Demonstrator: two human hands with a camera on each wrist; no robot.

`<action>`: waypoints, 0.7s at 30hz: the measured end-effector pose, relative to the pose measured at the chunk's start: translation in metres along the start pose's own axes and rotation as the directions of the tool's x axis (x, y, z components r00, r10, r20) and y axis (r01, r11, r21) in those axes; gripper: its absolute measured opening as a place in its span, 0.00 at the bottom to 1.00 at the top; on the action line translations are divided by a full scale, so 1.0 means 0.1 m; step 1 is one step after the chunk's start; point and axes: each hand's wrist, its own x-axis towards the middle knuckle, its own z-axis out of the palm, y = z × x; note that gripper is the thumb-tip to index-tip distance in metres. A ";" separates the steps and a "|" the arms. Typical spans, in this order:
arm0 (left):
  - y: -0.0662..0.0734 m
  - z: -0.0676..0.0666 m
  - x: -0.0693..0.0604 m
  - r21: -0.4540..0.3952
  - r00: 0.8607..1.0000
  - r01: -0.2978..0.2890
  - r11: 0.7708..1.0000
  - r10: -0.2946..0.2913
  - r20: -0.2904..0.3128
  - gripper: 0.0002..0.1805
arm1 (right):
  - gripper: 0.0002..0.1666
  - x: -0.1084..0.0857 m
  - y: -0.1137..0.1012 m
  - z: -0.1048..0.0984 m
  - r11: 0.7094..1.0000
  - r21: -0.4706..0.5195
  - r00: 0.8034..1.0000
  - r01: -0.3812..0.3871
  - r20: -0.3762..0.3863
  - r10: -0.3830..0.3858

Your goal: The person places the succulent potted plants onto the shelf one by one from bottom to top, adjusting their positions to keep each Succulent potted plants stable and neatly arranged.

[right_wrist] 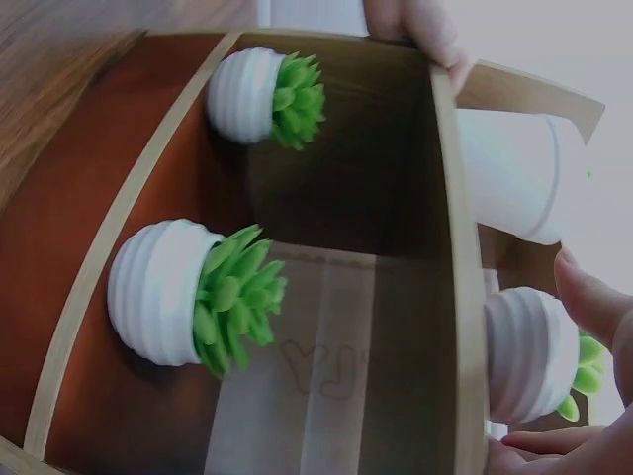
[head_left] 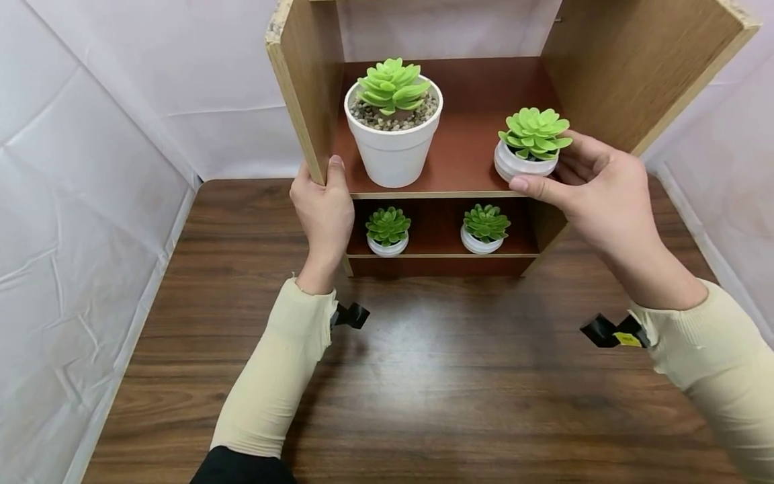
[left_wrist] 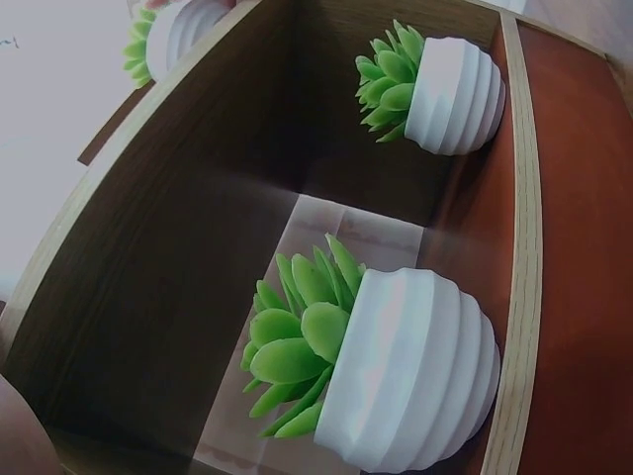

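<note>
My right hand [head_left: 617,195] holds a small potted succulent [head_left: 525,166], its thumb in front of the ribbed white pot and its fingers behind the right side. The pot is at the front right of the upper shelf board [head_left: 471,114]; whether its base touches the board cannot be told. With my left hand [head_left: 323,214] I grip the left side panel [head_left: 299,94] of the wooden shelf unit, thumb on the inner side. A larger potted succulent [head_left: 394,151] with pebbles stands on the upper board's left.
Two small potted succulents, one left [head_left: 388,232] and one right [head_left: 484,232], stand in the lower compartment. A tall right side panel [head_left: 641,60] rises beside my right hand. The unit stands on a dark wood table [head_left: 423,390] with white sheeting [head_left: 91,202] around it.
</note>
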 end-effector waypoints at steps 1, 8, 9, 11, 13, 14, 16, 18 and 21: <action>0.00 -0.01 0.00 -0.001 1.000 0.006 1.000 -0.006 0.001 0.11 | 0.38 0.00 -0.01 -0.01 1.000 0.014 1.000 -0.014 0.003 0.014; 0.01 -0.03 0.00 0.007 0.999 0.025 1.000 -0.025 0.024 0.08 | 0.41 -0.06 -0.04 -0.08 0.993 0.075 0.996 -0.086 0.023 0.084; 0.01 -0.03 0.00 0.010 0.999 0.026 1.000 -0.026 0.025 0.08 | 0.41 -0.07 -0.04 -0.08 0.993 0.075 0.996 -0.087 0.028 0.086; 0.01 -0.03 0.00 0.014 0.999 0.026 1.000 -0.026 0.026 0.08 | 0.41 -0.09 -0.06 -0.09 0.994 0.067 0.996 -0.083 0.037 0.081; 0.02 -0.03 0.00 0.014 0.999 0.025 1.000 -0.025 0.023 0.08 | 0.40 -0.12 -0.06 -0.10 0.995 0.047 0.996 -0.085 0.044 0.083; 0.02 -0.03 0.00 0.013 1.000 0.022 1.000 -0.022 0.022 0.09 | 0.40 -0.13 -0.06 -0.11 0.995 0.045 0.995 -0.087 0.046 0.085; 0.01 -0.03 0.00 0.011 1.000 0.023 1.000 -0.023 0.020 0.10 | 0.40 -0.16 -0.06 -0.12 0.995 0.041 0.995 -0.089 0.049 0.086; 0.00 -0.03 0.01 0.009 1.000 0.021 1.000 -0.021 0.015 0.11 | 0.40 -0.19 -0.05 -0.13 0.995 0.045 0.995 -0.091 0.050 0.089; -0.01 -0.03 0.01 0.013 1.000 0.008 1.000 -0.008 0.010 0.11 | 0.41 -0.23 -0.05 -0.16 0.996 0.041 0.995 -0.080 0.058 0.078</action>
